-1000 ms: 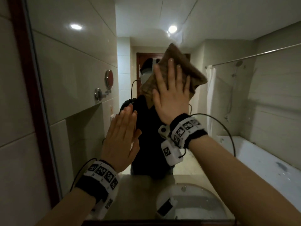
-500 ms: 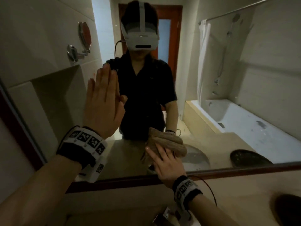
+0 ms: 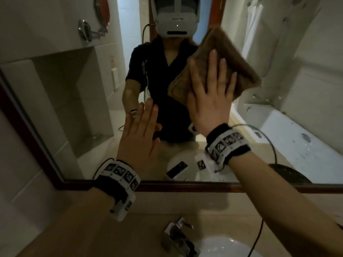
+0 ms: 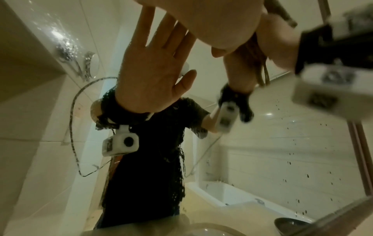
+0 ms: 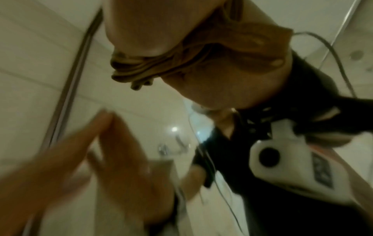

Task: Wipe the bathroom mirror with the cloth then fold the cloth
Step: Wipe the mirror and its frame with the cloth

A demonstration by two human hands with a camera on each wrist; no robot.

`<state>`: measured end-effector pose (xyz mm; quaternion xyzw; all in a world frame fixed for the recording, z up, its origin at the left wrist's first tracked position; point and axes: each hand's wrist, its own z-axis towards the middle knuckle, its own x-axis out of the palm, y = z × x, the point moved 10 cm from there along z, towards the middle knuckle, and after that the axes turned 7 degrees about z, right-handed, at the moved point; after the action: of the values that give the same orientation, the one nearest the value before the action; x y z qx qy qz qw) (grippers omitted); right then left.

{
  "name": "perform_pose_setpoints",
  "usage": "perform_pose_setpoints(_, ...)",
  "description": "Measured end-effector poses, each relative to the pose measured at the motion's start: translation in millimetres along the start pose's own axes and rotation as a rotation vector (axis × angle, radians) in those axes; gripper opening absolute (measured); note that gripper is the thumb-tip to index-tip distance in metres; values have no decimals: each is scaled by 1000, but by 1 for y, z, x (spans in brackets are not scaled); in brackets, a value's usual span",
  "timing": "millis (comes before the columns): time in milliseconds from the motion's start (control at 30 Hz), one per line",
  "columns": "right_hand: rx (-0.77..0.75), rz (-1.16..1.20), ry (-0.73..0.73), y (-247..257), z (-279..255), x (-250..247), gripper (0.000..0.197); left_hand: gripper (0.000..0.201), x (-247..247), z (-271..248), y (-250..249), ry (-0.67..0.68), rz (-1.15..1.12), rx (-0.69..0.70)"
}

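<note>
The mirror (image 3: 74, 112) has a dark red-brown frame (image 3: 185, 187) and fills the upper part of the head view. A brown cloth (image 3: 220, 51) lies bunched against the glass at upper right. My right hand (image 3: 209, 93) presses it flat with straight, spread fingers. In the right wrist view the cloth (image 5: 181, 60) shows folded under the palm. My left hand (image 3: 141, 130) rests flat on the glass lower down, left of the cloth, holding nothing. The left wrist view shows that hand's reflection (image 4: 153, 71) with the fingers straight.
Below the mirror run a beige countertop (image 3: 74, 229), a chrome faucet (image 3: 176, 234) and a white basin (image 3: 222, 247). A black cable (image 3: 259, 236) hangs from my right wrist over the basin. A tiled wall (image 3: 18, 182) stands at the left.
My right hand has slid the cloth up the glass from near the mirror's lower edge to chest height. The left hand stays flat on the glass.
</note>
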<state>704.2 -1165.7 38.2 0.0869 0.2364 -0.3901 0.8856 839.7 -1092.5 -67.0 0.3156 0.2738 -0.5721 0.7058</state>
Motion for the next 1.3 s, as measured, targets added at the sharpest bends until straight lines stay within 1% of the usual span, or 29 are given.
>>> perform_pose_setpoints(33, -27, 8, 53, 6, -25, 15, 63, 78, -3, 0, 0, -11, -8, 4)
perform_pose_setpoints(133, -163, 52, 298, 23, -126, 79, 71, 72, 1, -6, -2, -34, -54, 8)
perform_pose_setpoints(200, -187, 95, 419, 27, -181, 108, 71, 70, 18, -22, -6, 2, -36, 26)
perform_pose_setpoints(233, -175, 129, 449, 28, -198, 115, 70, 70, 33, -35, -10, 31, -20, 45)
perform_pose_setpoints(300, -151, 166, 482, 29, -215, 123, 70, 70, 75, -75, -19, 122, -25, 79)
perform_pose_setpoints(400, -169, 185, 467, 31, -221, 128, 70, 82, 152, -153, -30, 369, -30, 116)
perform_pose_setpoints(467, -173, 163, 453, 31, -224, 133, 67, 88, 188, -195, -36, 511, -19, 146)
perform_pose_setpoints(533, -167, 126, 465, 32, -234, 140, 65, 87, 202, -214, -35, 529, -29, 120)
perform_pose_setpoints(633, -208, 84, 545, 40, -267, 157, 66, 86, 207, -214, -31, 501, -41, 103)
perform_pose_setpoints(667, -239, 86, 583, 44, -279, 163, 65, 85, 209, -215, -29, 514, -47, 113)
perform_pose_setpoints(733, -278, 86, 617, 49, -293, 169, 57, 83, 215, -219, -26, 574, -55, 155)
perform_pose_setpoints(767, -286, 81, 619, 51, -293, 169, 54, 82, 215, -219, -24, 590, -56, 188)
perform_pose_setpoints(833, -307, 75, 630, 58, -285, 167, 53, 81, 212, -221, -21, 612, -46, 277)
perform_pose_setpoints(900, -356, 85, 639, 71, -258, 161, 60, 80, 207, -220, -16, 616, -55, 363)
perform_pose_setpoints(933, -367, 93, 633, 79, -236, 155, 67, 87, 203, -217, -13, 635, -65, 406)
perform_pose_setpoints(967, -362, 101, 604, 87, -208, 146, 75, 100, 200, -214, -8, 665, -73, 441)
perform_pose_setpoints(1000, -356, 96, 537, 96, -173, 133, 81, 111, 198, -210, 0, 687, -71, 466)
perform_pose_setpoints(1033, -348, 78, 436, 105, -135, 115, 83, 114, 192, -206, 5, 682, -58, 493)
perform_pose_setpoints(1067, -323, 63, 322, 113, -95, 95, 81, 111, 191, -205, 10, 700, -49, 520)
perform_pose_setpoints(1100, -277, 57, 224, 118, -58, 76, 75, 106, 190, -206, 14, 735, -89, 527)
perform_pose_setpoints(1167, -174, 36, 78, 121, -6, 48, 62, 99, 188, -202, 16, 735, -202, 502)
perform_pose_setpoints(1233, -127, -13, -18, 125, 6, 41, 56, 98, 192, -204, 17, 737, -284, 473)
perform_pose_setpoints(1267, -135, -21, -25, 129, -2, 47, 55, 96, 195, -206, 18, 732, -296, 461)
perform_pose_setpoints(1300, -165, -26, -8, 135, -17, 59, 56, 94, 198, -208, 18, 686, -287, 459)
